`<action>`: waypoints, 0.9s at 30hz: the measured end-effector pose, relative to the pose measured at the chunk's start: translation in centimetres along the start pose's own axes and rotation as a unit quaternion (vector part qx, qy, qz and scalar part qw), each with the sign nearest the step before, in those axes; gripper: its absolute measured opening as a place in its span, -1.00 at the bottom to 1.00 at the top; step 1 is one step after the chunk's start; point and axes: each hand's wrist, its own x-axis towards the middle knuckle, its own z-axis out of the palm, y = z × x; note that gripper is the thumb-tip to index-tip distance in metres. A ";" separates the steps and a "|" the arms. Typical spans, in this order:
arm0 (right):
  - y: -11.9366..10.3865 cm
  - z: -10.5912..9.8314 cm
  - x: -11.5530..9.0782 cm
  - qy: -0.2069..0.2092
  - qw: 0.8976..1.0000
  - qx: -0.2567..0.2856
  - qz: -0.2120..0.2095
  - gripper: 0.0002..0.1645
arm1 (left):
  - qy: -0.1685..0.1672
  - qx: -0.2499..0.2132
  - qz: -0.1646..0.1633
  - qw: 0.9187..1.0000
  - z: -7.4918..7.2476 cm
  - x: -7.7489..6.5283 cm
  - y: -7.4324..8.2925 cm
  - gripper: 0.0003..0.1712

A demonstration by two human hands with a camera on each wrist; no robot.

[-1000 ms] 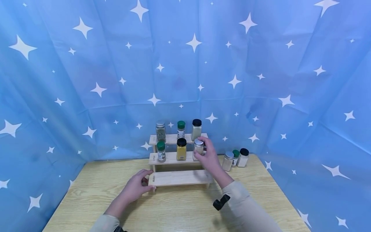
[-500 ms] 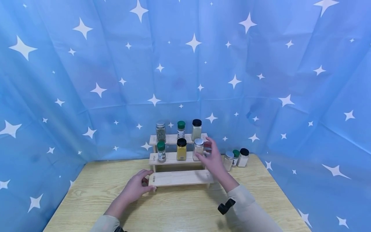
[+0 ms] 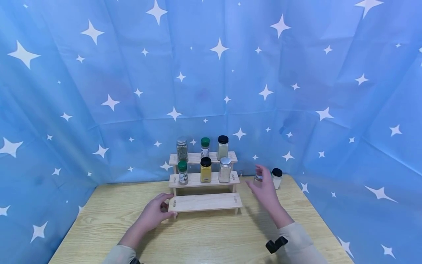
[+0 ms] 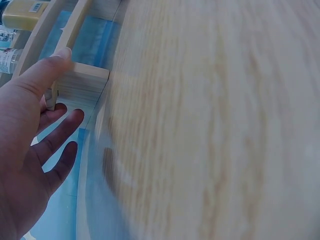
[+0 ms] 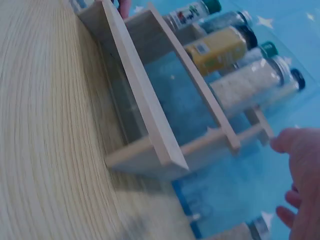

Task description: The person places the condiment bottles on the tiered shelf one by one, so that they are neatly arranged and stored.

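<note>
My left hand [image 3: 155, 212] grips the left end of the lowest step of a three-tier wooden spice rack [image 3: 207, 202]. In the left wrist view its thumb lies along the board while the other fingers spread below. My right hand [image 3: 266, 190] is off the rack, fingers apart and holding nothing, in front of the spice jars at the right. It partly hides a silver-lidded jar [image 3: 258, 177] there; a black-lidded jar [image 3: 277, 179] of white powder stands just beyond. On the middle step are a green-lidded jar [image 3: 182, 173], a yellow spice jar [image 3: 206, 171] and a pale silver-lidded jar [image 3: 225, 171].
The top step carries a jar of dried herbs [image 3: 182, 150], a small green-capped jar [image 3: 205, 147] and a black-lidded jar [image 3: 222, 148]. Behind the wooden table [image 3: 197, 238] hangs a blue star-patterned curtain [image 3: 201, 95].
My right hand has let go of the pale silver-lidded jar on the middle step and moved right to the jars on the table. The left hand keeps its grip on the rack.
</note>
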 end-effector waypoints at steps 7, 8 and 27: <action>2.0 -1.6 -0.5 0.054 0.996 -0.066 -0.013 -0.21 | 0.003 0.005 -0.004 1.000 0.0 0.0 0.2 -0.17; 2.2 -1.7 -0.5 0.054 0.996 -0.076 -0.013 -0.23 | 0.003 0.005 -0.004 1.000 0.0 0.0 0.2 -0.17; 5.9 -0.6 0.6 0.022 0.991 -0.127 -0.041 -0.28 | 0.000 0.001 -0.002 1.000 0.0 -0.1 -0.1 -0.16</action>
